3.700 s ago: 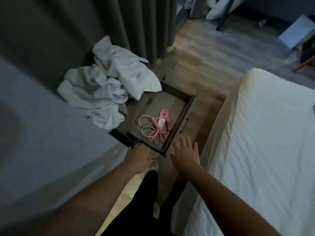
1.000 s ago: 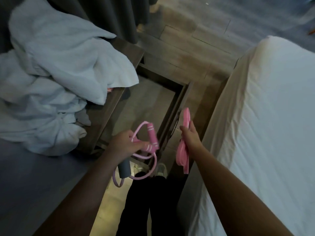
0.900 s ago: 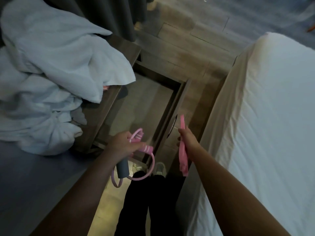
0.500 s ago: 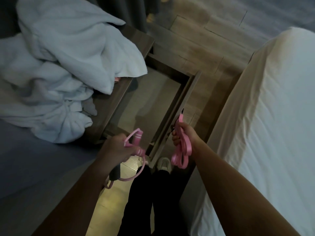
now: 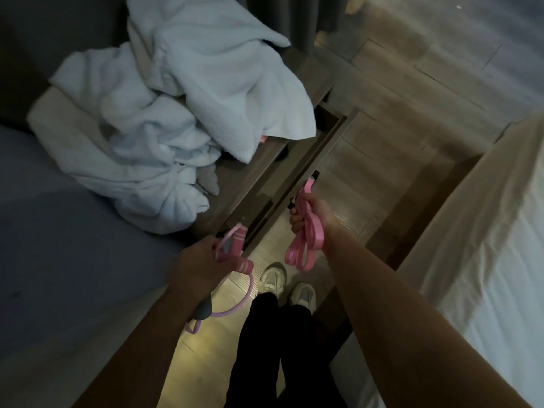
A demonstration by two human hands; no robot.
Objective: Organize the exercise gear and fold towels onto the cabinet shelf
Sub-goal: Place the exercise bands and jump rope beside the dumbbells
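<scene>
The left hand [image 5: 203,263] is curled round a pink tube exerciser [image 5: 235,245]. Its ribbed pink grips stick out past the fingers, and its thin loop and a grey foam piece hang below the wrist. The right hand [image 5: 316,219] is clenched on a pink flat band [image 5: 300,248], bunched into several loops that dangle from the fist. Both hands are held over the floor, just in front of the drawer [image 5: 312,154] of the dark wooden cabinet [image 5: 265,169].

On the cabinet top lies a heap of pale crumpled towels [image 5: 176,113], unfolded, spilling onto the left bed [image 5: 73,245] with its grey-blue sheet. The right bed [image 5: 485,231] wears a white sheet. Between the beds runs a wood-plank floor [image 5: 412,83], with white shoes [image 5: 273,278] planted on it, and a dark curtain [image 5: 294,13] hangs behind the cabinet. The room is dim.

Half a second ago the drawer stood wide open with its bottom showing — now only a narrow slit remains. Earlier still the pink gear lay inside it.
</scene>
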